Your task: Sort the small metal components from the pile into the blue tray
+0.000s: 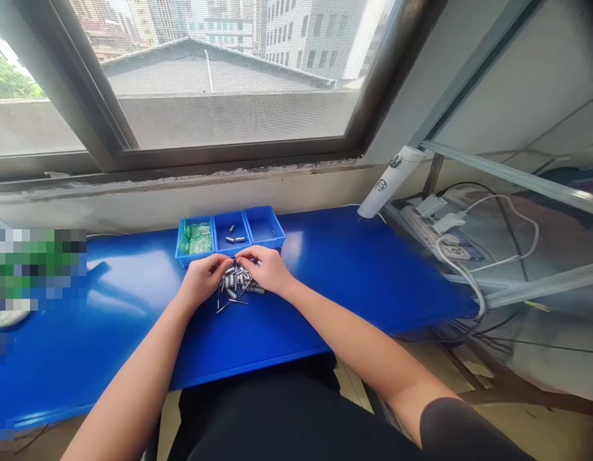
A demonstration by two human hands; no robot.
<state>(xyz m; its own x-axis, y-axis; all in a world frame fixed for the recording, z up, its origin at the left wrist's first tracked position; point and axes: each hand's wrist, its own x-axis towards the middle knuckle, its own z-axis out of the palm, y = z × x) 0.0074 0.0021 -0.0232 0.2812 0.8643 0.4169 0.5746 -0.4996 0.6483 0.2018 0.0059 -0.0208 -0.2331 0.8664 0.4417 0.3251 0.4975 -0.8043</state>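
Heap of small grey metal cylinders with wire leads point(236, 285) lies on the glossy blue table point(349, 269). Left hand point(203, 278) rests at its 9 o'clock and right hand point(268, 269) at 3 o'clock, both with fingers pinched narrow. Whether either grips a piece cannot be told. Blue three-compartment plastic tray point(229, 234) stands at 12 o'clock, just beside.

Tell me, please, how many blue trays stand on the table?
3, in a row behind the left hand and right hand: left tray with green packets, middle tray with a few metal parts, right tray beside it.
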